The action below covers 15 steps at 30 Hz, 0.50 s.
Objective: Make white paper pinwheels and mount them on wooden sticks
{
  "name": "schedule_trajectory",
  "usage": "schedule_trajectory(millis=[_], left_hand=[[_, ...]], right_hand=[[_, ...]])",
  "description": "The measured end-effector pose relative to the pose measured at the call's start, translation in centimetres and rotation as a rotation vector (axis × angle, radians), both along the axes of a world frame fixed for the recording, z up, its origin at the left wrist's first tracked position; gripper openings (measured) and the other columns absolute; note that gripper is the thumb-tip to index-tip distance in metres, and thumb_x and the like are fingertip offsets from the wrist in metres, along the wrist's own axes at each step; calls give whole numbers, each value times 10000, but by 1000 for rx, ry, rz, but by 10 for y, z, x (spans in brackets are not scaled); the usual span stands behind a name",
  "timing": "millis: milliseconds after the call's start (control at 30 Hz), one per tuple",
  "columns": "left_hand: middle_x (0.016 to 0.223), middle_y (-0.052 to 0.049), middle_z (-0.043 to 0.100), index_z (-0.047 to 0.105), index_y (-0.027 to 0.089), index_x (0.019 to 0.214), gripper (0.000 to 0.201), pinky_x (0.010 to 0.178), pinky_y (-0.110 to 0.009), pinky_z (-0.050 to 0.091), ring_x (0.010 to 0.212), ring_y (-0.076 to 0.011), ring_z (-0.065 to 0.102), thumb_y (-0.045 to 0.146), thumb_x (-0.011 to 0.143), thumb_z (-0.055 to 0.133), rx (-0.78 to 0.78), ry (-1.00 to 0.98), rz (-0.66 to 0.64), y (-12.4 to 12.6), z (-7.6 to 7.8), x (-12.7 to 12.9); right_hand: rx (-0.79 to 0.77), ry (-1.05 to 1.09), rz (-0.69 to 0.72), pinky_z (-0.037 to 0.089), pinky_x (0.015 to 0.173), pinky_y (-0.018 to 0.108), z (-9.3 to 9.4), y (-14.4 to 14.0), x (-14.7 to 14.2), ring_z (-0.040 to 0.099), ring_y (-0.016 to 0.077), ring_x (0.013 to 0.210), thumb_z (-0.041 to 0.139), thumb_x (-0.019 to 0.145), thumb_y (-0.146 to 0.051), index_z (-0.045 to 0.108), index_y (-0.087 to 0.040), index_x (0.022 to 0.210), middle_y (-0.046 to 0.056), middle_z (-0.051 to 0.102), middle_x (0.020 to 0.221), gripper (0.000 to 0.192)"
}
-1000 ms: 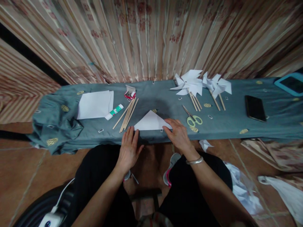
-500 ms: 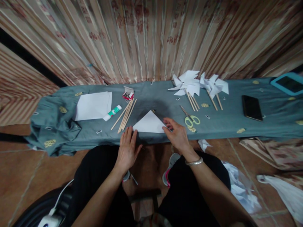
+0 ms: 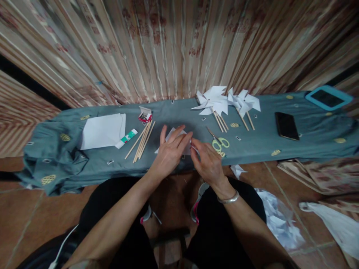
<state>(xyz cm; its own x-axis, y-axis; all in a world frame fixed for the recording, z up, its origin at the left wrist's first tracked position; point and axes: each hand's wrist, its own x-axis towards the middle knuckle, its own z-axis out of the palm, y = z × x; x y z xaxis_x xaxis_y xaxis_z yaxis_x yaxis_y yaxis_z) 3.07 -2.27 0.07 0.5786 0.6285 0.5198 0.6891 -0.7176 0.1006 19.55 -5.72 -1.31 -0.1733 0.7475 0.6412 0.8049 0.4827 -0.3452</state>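
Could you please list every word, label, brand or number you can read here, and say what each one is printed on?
None can be read.
White and green glue stick: label print too blurred.
Small red and white box: markings too small.
Black phone and blue-framed tablet: screens dark, no text.
Brown patterned curtain: motifs, not legible writing.

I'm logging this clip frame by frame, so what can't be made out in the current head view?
- Folded white paper: mostly covered by the left hand and right hand; its shape is hidden.
- Small red box: contents too small to tell.
- Dark phone: screen shows nothing.
- Blue-framed tablet: far away, details unclear.
- Small tags on the cloth: too small to read.
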Motion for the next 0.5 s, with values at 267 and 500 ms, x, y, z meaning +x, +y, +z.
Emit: schedule_trajectory(millis=[267,500], left_hand=[[902,-13,672,692,215,1016,254,1182,-638,150,1012,-189,615,175,976,443,96,54,27,13,20,-17],[946,-26,679,676,209,1011,249,1176,-554,288,928,-149,658,138,972,440,28,-22,15,-12,-13,-37]], right_hand=[[-147,66,194,525,973,420,-1,0,16,621,223,1123,368,910,-84,507,-187,1361,103,691,1201,483],[-211,-239,151,362,1090,553,-14,11,26,357,297,1426,383,946,-100,587,-242,1293,103,485,1493,427]])
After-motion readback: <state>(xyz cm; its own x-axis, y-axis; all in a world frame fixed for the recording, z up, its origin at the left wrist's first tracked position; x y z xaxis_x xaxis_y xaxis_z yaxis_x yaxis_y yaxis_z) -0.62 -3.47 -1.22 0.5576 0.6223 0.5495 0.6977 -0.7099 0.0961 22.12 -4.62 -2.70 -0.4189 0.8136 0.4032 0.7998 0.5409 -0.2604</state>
